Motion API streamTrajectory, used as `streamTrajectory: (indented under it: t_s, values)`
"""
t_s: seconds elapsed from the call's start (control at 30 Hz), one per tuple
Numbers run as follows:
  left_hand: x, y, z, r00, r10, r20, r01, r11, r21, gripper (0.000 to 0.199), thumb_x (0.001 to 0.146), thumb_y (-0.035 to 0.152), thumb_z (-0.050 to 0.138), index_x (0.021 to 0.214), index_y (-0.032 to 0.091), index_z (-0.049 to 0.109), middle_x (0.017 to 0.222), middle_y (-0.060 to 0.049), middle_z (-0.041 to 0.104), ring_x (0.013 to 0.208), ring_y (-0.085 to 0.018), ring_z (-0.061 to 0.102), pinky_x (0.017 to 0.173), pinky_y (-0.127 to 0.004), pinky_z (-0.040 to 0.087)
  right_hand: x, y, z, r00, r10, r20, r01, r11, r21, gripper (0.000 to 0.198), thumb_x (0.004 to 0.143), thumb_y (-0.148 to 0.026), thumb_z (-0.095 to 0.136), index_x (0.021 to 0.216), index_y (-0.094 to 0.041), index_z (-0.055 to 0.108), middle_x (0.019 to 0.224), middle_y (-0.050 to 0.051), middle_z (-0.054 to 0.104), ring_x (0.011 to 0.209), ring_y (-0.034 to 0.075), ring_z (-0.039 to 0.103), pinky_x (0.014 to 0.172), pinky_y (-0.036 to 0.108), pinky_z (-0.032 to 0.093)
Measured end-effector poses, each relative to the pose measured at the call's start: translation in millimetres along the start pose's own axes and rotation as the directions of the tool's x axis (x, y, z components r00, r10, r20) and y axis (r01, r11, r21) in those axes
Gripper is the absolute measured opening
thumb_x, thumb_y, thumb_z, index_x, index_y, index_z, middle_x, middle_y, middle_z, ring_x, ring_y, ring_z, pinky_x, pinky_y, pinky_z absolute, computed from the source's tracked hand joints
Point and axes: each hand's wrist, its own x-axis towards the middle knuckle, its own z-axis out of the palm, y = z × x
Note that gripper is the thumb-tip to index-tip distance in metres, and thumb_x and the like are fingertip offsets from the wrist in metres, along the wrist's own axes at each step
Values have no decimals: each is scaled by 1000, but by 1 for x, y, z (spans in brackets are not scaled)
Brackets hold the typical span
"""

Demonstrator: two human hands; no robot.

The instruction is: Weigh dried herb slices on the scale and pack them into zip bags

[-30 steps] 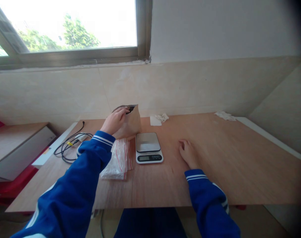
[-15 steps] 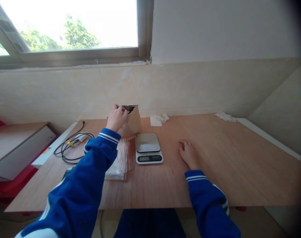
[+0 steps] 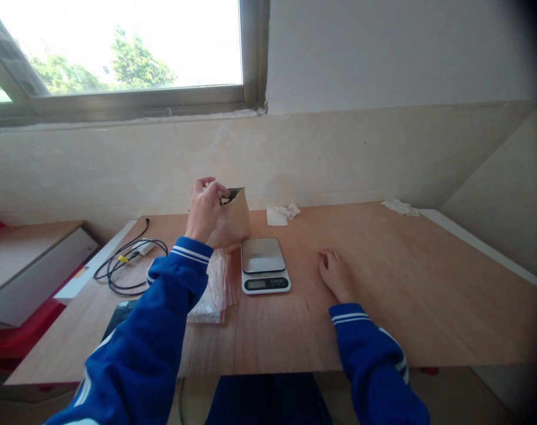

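Observation:
My left hand is at the mouth of a brown paper bag that stands open, its dark inside showing. The fingers are closed round small pale pieces, too small to name, near the bag's rim. In front of the bag is a white digital kitchen scale with a bare metal plate on top. Left of the scale lie clear zip bags with red seal lines, partly under my left sleeve. On the table to the right of the scale rests my right hand, fingers loosely curled together and nothing seen in them.
Black cable lies coiled at the table's left with a white adapter. A dark flat object is partly under my left sleeve. White paper and crumpled tissue lie along the back edge by the wall.
My left hand has risen slightly out of the bag's mouth, with pale pieces now showing at its fingers. My right hand stays in place.

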Motion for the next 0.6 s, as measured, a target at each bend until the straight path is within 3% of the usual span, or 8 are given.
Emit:
streamTrajectory:
  t_s: [0.1, 0.17, 0.27, 0.4, 0.5, 0.6]
  values:
    - [-12, 15, 0, 994, 77, -74, -81, 995, -57, 26, 87, 9, 37, 89, 19, 61, 117, -10, 48, 112, -20, 48, 98, -40, 41, 0, -1, 0, 1000, 4, 3, -4, 1000, -21, 28, 84, -17, 43, 107, -14, 58, 106, 12, 62, 100, 24, 55, 89, 37, 42]
    - [-24, 24, 7, 985, 172, 23, -169, 980, -106, 28, 87, 7, 37, 98, 21, 59, 121, -9, 47, 113, -19, 47, 98, -40, 42, -1, -1, 0, 1000, 0, -3, 0, 1000, -22, 28, 84, -17, 43, 108, -14, 58, 106, 12, 61, 100, 24, 55, 89, 37, 42]
    - [-49, 28, 31, 911, 312, 270, -267, 945, -190, 37, 83, 1, 34, 109, 19, 52, 129, -12, 40, 119, -19, 45, 98, -38, 42, -1, -1, 0, 1000, -9, -11, 9, 1000, -14, 29, 84, -16, 43, 108, -14, 58, 106, 12, 61, 101, 24, 55, 89, 37, 42]
    - [-86, 21, 70, 811, 276, 517, -269, 959, -90, 49, 75, -6, 35, 115, 19, 47, 130, -13, 41, 122, -21, 45, 97, -39, 44, 0, -1, 0, 1000, -7, -12, 7, 1000, -7, 29, 83, -15, 43, 108, -14, 58, 106, 12, 61, 101, 24, 55, 89, 36, 42]
    - [-104, 14, 89, 736, 255, 627, -308, 951, -26, 54, 73, -7, 36, 120, 18, 42, 133, -14, 41, 120, -24, 48, 94, -42, 46, 0, -3, -1, 1000, 6, -5, -6, 1000, -6, 28, 83, -15, 43, 106, -14, 58, 105, 12, 61, 101, 24, 55, 89, 36, 42]
    - [-110, 11, 95, 690, 245, 681, -303, 952, -36, 52, 75, -3, 40, 122, 18, 40, 136, -16, 39, 114, -23, 54, 89, -39, 50, 1, -3, -1, 1000, 10, 2, -10, 1000, -2, 27, 84, -16, 43, 106, -15, 59, 105, 12, 62, 101, 24, 55, 89, 35, 43]
